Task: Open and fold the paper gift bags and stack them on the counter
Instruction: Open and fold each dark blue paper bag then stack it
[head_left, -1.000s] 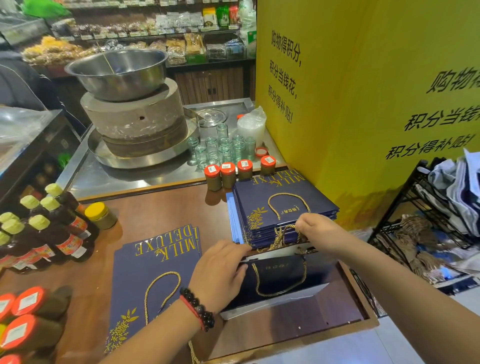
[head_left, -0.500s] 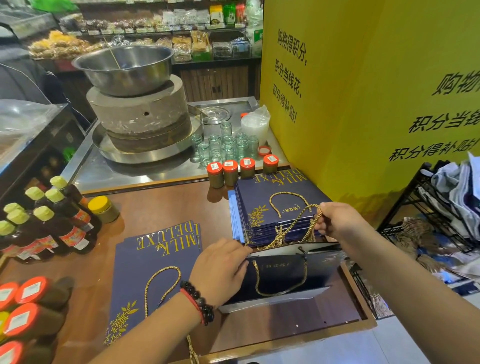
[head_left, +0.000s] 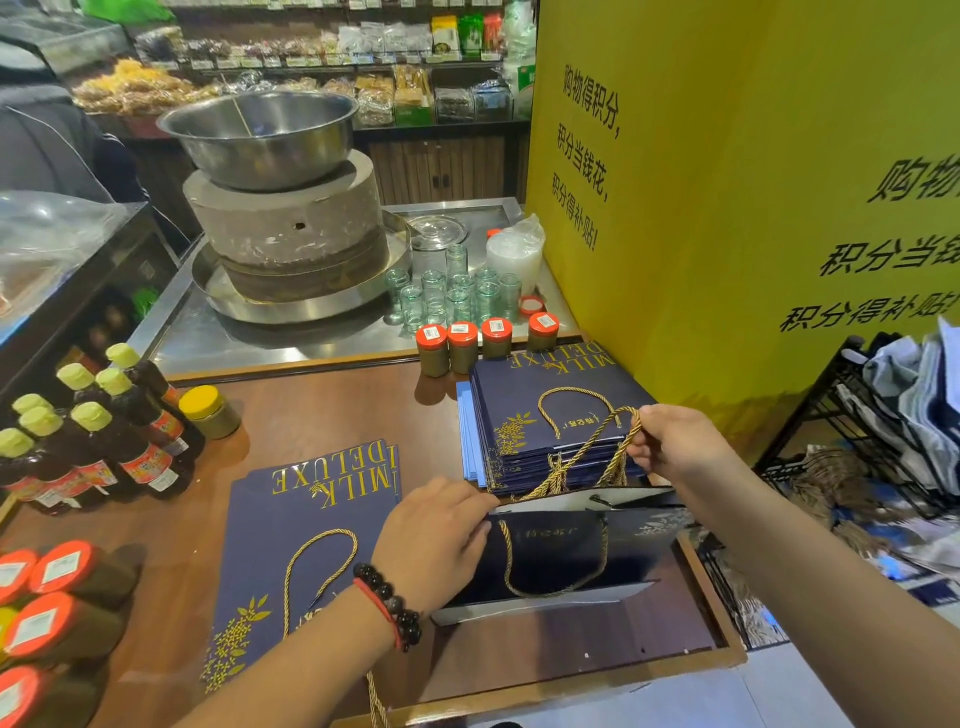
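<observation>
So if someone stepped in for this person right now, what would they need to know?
Left hand: grips the near-left edge of the open navy gift bag, steadying it on the wooden counter.
Right hand: pinches that bag's gold rope handle, lifted over the stack.
Done: a stack of flat bags by the yellow wall; one flat bag lies apart on the left.
Left: flatten the open bag and put it on a pile.
</observation>
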